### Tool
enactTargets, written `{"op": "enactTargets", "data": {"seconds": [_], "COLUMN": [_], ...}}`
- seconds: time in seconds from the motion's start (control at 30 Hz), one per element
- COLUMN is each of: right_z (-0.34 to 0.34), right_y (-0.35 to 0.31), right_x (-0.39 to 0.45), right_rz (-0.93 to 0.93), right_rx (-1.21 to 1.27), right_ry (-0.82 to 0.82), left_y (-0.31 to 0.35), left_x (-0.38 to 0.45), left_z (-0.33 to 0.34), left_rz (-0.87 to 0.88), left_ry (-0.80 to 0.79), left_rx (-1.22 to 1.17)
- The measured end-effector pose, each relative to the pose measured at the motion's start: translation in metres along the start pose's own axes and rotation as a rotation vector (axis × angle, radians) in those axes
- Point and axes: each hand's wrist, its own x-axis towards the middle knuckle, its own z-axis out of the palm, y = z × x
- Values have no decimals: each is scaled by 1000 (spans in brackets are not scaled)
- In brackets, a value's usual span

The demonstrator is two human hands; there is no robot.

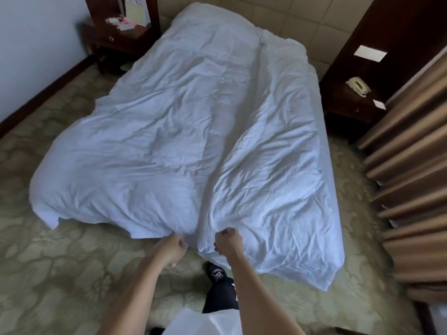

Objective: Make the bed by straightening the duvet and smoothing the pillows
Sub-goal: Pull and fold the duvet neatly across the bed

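Observation:
A crumpled white duvet (pixel 169 131) covers the whole bed, with a deep fold running down its middle toward the foot. I stand at the foot of the bed. My left hand (pixel 174 247) grips the duvet's foot edge just left of the fold. My right hand (pixel 228 240) is fisted around the edge just right of it. The duvet's left corner hangs off the bed's left side above the carpet. A raised mound at the head end lies under the duvet; no pillow shows.
A dark wooden nightstand (pixel 113 37) with small items stands at the bed's far left. Another nightstand (pixel 350 102) with a beige telephone (pixel 359 86) is at the far right. Brown curtains (pixel 411 165) hang along the right. Patterned green carpet (pixel 60 262) surrounds the bed.

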Motion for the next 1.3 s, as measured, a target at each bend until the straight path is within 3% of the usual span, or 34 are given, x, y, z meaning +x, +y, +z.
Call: {"op": "enactTargets", "data": {"seconds": [0.2, 0.43, 0.6, 0.73, 0.83, 1.0, 1.3], "right_z": [65, 157, 266, 352, 390, 417, 505], "right_y": [-25, -151, -267, -352, -410, -480, -584], "right_x": [-26, 7, 16, 13, 14, 42, 105], "right_rz": [-58, -214, -321, -357, -420, -435, -292], "right_rx": [-163, -186, -101, -128, -135, -145, -118], "right_ry": [14, 6, -148, -363, -413, -351, -193], "left_y": [-67, -147, -223, -288, -317, -330, -398], "left_x": [-25, -5, 5, -3, 1, 33, 148], "left_z": [-51, -176, -277, -354, -409, -481, -630], "left_rz": [-13, -31, -117, -233, -260, -223, -79], "left_ry": [64, 266, 403, 524, 597, 612, 414], "left_rx": [-53, -136, -260, -379, -445, -508, -518]}}
